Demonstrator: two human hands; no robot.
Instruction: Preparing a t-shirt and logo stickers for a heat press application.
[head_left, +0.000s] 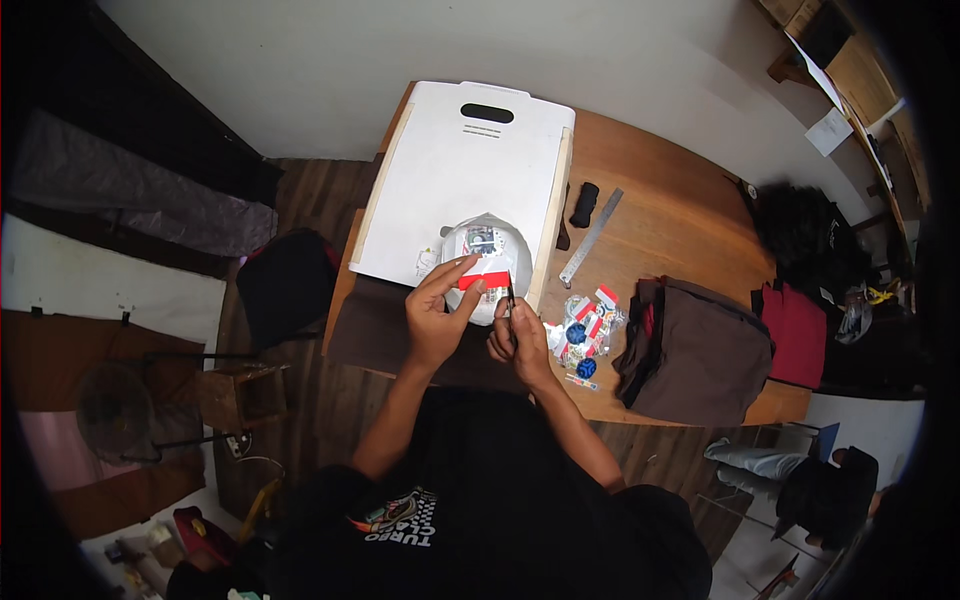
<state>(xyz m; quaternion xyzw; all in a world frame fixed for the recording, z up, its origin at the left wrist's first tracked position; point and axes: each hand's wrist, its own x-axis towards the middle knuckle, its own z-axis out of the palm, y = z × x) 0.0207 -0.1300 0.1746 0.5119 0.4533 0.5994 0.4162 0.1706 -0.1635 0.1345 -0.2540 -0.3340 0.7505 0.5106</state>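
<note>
My left hand (439, 319) pinches a small red-and-white strip (484, 281) between thumb and fingers. A dark, slim cutting tool (511, 300), probably scissors or snips, is gripped in my right hand (525, 341), its tip at the strip's right end. Both hands are over a round white bowl-like container (523, 244) with printed pieces (482, 238) inside. The container stands at the near end of a large white plastic board (465, 180). Right of my right hand lies a pile of printed stickers or cut pieces (592, 326), some red and white, some round and blue.
On the wooden table (675, 202) lie a metal ruler (594, 236), a rolled black item (584, 205), a stack of brown fabric (701, 349) and red fabric (799, 334). A person (825, 491) is at the lower right. A fan (116, 412) stands at the left.
</note>
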